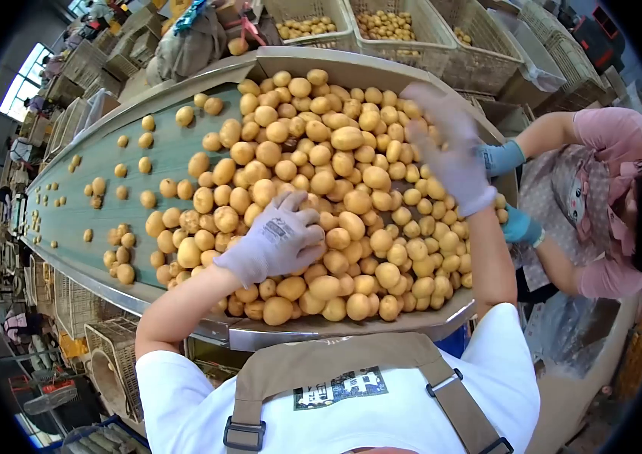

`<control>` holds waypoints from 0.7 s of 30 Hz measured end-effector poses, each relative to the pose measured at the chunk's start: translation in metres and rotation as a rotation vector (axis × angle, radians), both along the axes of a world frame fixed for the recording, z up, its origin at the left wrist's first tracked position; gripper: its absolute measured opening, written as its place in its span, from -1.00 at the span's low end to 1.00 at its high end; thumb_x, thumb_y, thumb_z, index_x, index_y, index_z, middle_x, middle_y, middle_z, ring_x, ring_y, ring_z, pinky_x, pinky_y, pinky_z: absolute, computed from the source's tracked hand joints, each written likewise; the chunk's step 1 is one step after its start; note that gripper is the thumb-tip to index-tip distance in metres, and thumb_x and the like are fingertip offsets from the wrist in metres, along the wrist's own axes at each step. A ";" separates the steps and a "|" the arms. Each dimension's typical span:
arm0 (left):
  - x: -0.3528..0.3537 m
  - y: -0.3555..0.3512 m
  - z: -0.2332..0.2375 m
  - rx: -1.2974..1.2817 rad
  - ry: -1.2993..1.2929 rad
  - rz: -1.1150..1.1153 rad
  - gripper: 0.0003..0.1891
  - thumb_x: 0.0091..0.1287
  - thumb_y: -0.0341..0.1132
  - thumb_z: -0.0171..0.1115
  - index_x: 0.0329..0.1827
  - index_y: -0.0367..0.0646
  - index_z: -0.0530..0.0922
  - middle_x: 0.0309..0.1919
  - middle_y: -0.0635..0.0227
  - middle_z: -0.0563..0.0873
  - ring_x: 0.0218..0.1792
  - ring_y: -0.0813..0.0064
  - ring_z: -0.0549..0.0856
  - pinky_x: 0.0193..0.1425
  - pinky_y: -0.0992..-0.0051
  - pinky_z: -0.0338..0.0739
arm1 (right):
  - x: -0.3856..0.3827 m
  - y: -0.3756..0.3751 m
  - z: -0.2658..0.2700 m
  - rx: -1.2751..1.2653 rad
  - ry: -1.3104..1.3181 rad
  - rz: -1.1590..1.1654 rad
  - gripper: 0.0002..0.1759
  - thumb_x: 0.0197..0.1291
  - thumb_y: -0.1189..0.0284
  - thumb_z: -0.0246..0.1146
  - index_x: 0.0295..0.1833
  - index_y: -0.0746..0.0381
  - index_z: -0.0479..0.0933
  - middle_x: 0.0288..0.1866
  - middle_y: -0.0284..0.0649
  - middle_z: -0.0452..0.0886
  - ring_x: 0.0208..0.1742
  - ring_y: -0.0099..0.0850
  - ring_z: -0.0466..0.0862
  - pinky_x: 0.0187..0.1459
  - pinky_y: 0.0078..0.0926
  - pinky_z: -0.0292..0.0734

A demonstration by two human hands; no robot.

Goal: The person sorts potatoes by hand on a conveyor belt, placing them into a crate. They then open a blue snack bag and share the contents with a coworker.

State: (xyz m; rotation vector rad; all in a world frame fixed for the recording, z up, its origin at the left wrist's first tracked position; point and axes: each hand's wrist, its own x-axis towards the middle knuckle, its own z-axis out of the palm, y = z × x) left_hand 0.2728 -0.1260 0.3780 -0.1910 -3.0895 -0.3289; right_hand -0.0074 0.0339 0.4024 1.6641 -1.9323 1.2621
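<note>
A large heap of round yellow-brown potatoes (pixel 347 138) covers the near end of a green conveyor belt (pixel 63 200). My left hand (pixel 279 236), in a pale glove, lies on the heap near its middle, fingers spread over the potatoes. Farther right, my right hand (pixel 446 144), also gloved, is over the heap's right edge and smeared by motion. Its fingers cannot be made out, nor whether anything is in them.
At the right a co-worker in pink (pixel 612 136) reaches in with blue gloves (pixel 521 225) beside my right forearm. Crates of potatoes (pixel 385 45) stand beyond the metal rim (pixel 245 337). Stacked crates (pixel 113 356) are at the lower left.
</note>
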 end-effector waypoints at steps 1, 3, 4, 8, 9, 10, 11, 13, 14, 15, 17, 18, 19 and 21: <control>0.007 0.000 0.003 0.063 -0.050 0.005 -0.82 0.25 -0.15 0.38 -0.24 -0.03 0.73 0.00 0.35 0.68 0.24 0.08 0.55 0.33 0.07 0.48 | 0.008 -0.006 -0.031 0.151 0.013 0.059 -0.59 0.27 0.24 0.36 0.17 0.19 0.62 0.21 -0.05 0.67 0.22 -0.09 0.62 0.31 -0.16 0.42; 0.022 -0.005 0.012 0.213 -0.020 -0.036 -0.85 0.25 -0.19 0.37 -0.33 -0.06 0.72 -0.05 0.36 0.70 0.12 0.17 0.63 0.19 0.18 0.56 | 0.035 0.008 -0.087 0.684 0.201 0.100 -0.50 0.25 0.07 0.31 0.23 0.06 0.61 0.44 0.04 0.46 0.38 -0.06 0.52 0.47 0.08 0.20; 0.017 -0.007 0.028 0.121 -0.173 0.045 -0.85 0.25 -0.20 0.36 -0.34 -0.07 0.72 -0.06 0.36 0.70 0.08 0.19 0.64 0.13 0.21 0.57 | 0.043 0.025 -0.126 0.606 0.149 0.130 -0.51 0.22 0.07 0.33 0.21 0.04 0.62 0.48 0.02 0.43 0.39 -0.05 0.51 0.50 0.18 0.10; -0.032 -0.042 0.036 -0.147 0.142 0.271 -0.91 0.23 -0.24 0.35 -0.32 -0.02 0.71 -0.13 0.37 0.70 -0.05 0.24 0.65 -0.02 0.27 0.59 | 0.076 0.028 -0.126 0.571 -0.228 -0.043 -0.60 0.23 0.12 0.34 0.07 0.12 0.67 0.50 0.04 0.43 0.33 -0.01 0.52 0.47 0.00 0.21; -0.056 -0.055 0.035 -0.338 0.131 0.286 -0.89 0.22 -0.26 0.34 -0.24 0.01 0.74 -0.04 0.34 0.70 0.10 0.20 0.62 0.21 0.22 0.51 | 0.082 0.025 -0.120 0.561 -0.192 -0.105 -0.64 0.23 0.16 0.33 0.04 0.14 0.67 0.47 0.06 0.46 0.24 0.02 0.55 0.39 -0.03 0.31; -0.076 -0.070 0.021 -0.615 0.033 0.302 -0.83 0.21 -0.22 0.33 -0.19 0.02 0.76 0.18 0.34 0.66 0.36 0.16 0.48 0.42 0.09 0.34 | 0.082 0.022 -0.123 0.535 -0.126 -0.134 -0.65 0.23 0.17 0.33 0.03 0.15 0.68 0.45 0.06 0.47 0.17 0.06 0.59 0.32 0.00 0.37; -0.089 -0.079 0.007 -0.661 -0.070 0.333 -0.78 0.22 -0.17 0.33 -0.13 0.03 0.77 0.31 0.33 0.58 0.45 0.16 0.39 0.50 0.05 0.24 | 0.081 0.022 -0.125 0.531 -0.140 -0.108 -0.64 0.23 0.16 0.34 0.02 0.15 0.68 0.45 0.07 0.48 0.15 0.06 0.60 0.31 -0.01 0.38; -0.114 -0.095 -0.016 -0.728 -0.207 0.354 -0.67 0.22 -0.08 0.33 0.00 0.06 0.78 0.51 0.31 0.41 0.58 0.16 0.23 0.60 -0.01 0.08 | 0.073 0.029 -0.126 0.473 -0.171 -0.085 -0.64 0.22 0.15 0.35 0.01 0.14 0.68 0.43 0.08 0.48 0.13 0.07 0.61 0.29 -0.03 0.41; -0.118 -0.097 -0.026 -0.752 -0.263 0.348 -0.61 0.23 -0.04 0.33 0.07 0.07 0.78 0.57 0.31 0.34 0.61 0.16 0.17 0.64 -0.02 0.02 | 0.072 0.034 -0.128 0.422 -0.201 -0.070 -0.64 0.21 0.14 0.36 0.00 0.14 0.68 0.43 0.09 0.49 0.12 0.06 0.61 0.27 -0.03 0.43; -0.122 -0.099 -0.028 -0.765 -0.299 0.340 -0.56 0.23 -0.02 0.33 0.14 0.07 0.75 0.58 0.31 0.31 0.61 0.16 0.17 0.66 -0.03 -0.04 | 0.074 0.037 -0.128 0.446 -0.218 -0.097 -0.62 0.20 0.14 0.36 0.04 0.12 0.67 0.44 0.08 0.47 0.13 0.05 0.61 0.27 -0.03 0.43; -0.132 -0.098 -0.027 -0.809 -0.410 0.317 -0.52 0.28 -0.04 0.30 0.25 0.05 0.70 0.60 0.30 0.28 0.62 0.17 0.17 0.69 -0.02 -0.09 | 0.078 0.036 -0.138 0.439 -0.204 -0.134 -0.58 0.20 0.13 0.36 0.10 0.10 0.66 0.46 0.07 0.45 0.16 0.04 0.60 0.27 -0.02 0.43; -0.138 -0.095 -0.026 -0.837 -0.479 0.305 -0.52 0.32 -0.09 0.26 0.30 0.02 0.67 0.60 0.30 0.28 0.62 0.17 0.16 0.69 -0.01 -0.08 | 0.080 0.035 -0.147 0.412 -0.165 -0.143 -0.56 0.20 0.13 0.36 0.12 0.09 0.65 0.47 0.06 0.44 0.17 0.03 0.59 0.28 -0.01 0.43; -0.140 -0.105 -0.046 -0.872 -0.451 0.306 -0.54 0.38 -0.21 0.19 0.35 -0.02 0.62 0.59 0.28 0.30 0.63 0.18 0.16 0.68 -0.04 -0.08 | 0.081 0.035 -0.144 0.415 -0.155 -0.158 -0.55 0.20 0.12 0.35 0.14 0.09 0.64 0.48 0.04 0.42 0.18 0.03 0.59 0.29 -0.01 0.42; -0.144 -0.100 -0.050 -0.740 -0.394 0.425 -0.53 0.44 -0.36 0.11 0.42 -0.12 0.54 0.57 0.25 0.33 0.62 0.20 0.19 0.67 -0.02 -0.04 | 0.084 0.035 -0.136 0.383 -0.111 -0.186 -0.56 0.20 0.12 0.35 0.11 0.12 0.63 0.43 0.01 0.47 0.20 0.02 0.58 0.30 -0.02 0.41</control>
